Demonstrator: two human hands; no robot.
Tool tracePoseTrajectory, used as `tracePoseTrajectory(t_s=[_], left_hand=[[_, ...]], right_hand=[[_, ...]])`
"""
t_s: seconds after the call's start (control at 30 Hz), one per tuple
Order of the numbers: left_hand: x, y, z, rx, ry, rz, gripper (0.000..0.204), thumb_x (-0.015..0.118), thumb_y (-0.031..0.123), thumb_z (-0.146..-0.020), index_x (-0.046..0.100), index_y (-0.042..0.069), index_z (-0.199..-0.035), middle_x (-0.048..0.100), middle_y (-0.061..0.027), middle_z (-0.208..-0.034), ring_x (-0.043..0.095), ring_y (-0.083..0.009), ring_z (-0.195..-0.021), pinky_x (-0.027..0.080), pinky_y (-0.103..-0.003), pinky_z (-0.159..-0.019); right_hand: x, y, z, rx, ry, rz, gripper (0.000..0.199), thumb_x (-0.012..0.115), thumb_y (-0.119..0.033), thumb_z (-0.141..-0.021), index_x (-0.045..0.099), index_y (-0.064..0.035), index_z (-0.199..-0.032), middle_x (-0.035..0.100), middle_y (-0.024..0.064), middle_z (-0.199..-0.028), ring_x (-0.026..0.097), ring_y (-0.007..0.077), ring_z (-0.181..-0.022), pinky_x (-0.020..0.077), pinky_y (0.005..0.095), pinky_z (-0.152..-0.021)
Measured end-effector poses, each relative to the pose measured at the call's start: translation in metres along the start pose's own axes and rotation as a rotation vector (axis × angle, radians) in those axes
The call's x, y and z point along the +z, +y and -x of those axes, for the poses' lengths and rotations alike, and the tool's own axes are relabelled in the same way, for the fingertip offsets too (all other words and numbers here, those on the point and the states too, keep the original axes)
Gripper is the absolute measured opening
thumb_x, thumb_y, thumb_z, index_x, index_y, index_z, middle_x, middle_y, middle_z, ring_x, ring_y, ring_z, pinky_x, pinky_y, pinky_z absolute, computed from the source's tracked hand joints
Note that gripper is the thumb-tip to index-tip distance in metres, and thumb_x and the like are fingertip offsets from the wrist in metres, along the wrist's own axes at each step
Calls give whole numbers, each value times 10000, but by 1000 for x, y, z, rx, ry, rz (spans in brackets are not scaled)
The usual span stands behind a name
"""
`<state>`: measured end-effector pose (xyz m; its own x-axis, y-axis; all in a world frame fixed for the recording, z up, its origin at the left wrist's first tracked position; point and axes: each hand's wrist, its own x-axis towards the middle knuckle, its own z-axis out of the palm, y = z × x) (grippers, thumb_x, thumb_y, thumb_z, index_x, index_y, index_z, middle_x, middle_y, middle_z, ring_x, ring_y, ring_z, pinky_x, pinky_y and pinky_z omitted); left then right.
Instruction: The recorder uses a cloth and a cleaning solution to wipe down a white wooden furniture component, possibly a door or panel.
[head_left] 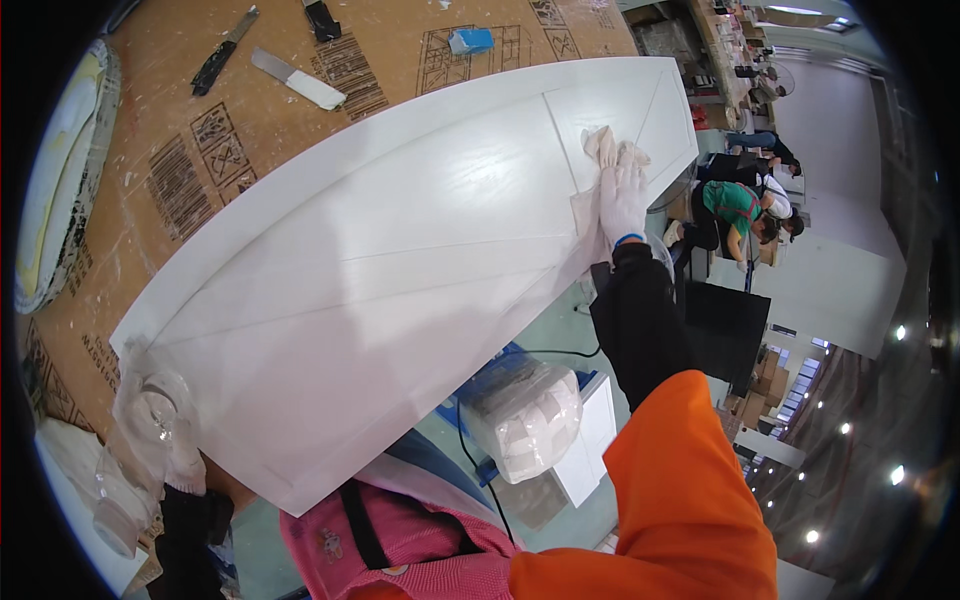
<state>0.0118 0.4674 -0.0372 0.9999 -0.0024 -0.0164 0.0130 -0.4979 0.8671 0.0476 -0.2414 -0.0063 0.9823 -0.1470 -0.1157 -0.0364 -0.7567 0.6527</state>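
Note:
A large white panel (400, 290) with a curved far edge and faint drawn lines lies across the table. At its right end my right hand (625, 195), in a white glove, presses a pale cloth (603, 148) onto the surface, and the cloth bunches out around the fingers. My left hand (180, 455), gloved in white too, is by the panel's lower left corner. Its fingers are closed around a clear, round plastic thing (152, 412); its exact kind is hard to make out.
Brown cardboard (290, 150) covers the table. On it lie a dark-handled knife (222, 55), a white-handled scraper (300, 80) and a blue block (471, 41). A round lined tub (70, 170) stands far left. Below the panel sits a plastic-wrapped bundle (525, 420). People (735, 200) work at right.

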Motion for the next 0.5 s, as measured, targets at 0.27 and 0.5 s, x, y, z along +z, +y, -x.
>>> tracePoseTrajectory(t_s=[0.27,0.5], left_hand=[[-9,9,6,5,-36,-146,1098,603,728,-902,412,-155,-1526,512,-251,-1524,474,-335,-1435,338,-438,-1215],[-15,7,8,-85,-38,-130,1151,502,807,-929,400,-174,-1522,464,-281,-1583,413,-372,-1505,287,-480,-1261]], right_hand=[[-116,-129,111,-22,236,-792,651,592,-108,-921,466,27,-1545,523,294,-1507,464,528,-1412,357,549,-1218],[32,26,4,-31,321,-260,499,505,-85,-1011,497,-9,-1504,514,246,-1524,512,420,-1365,402,475,-1163]])
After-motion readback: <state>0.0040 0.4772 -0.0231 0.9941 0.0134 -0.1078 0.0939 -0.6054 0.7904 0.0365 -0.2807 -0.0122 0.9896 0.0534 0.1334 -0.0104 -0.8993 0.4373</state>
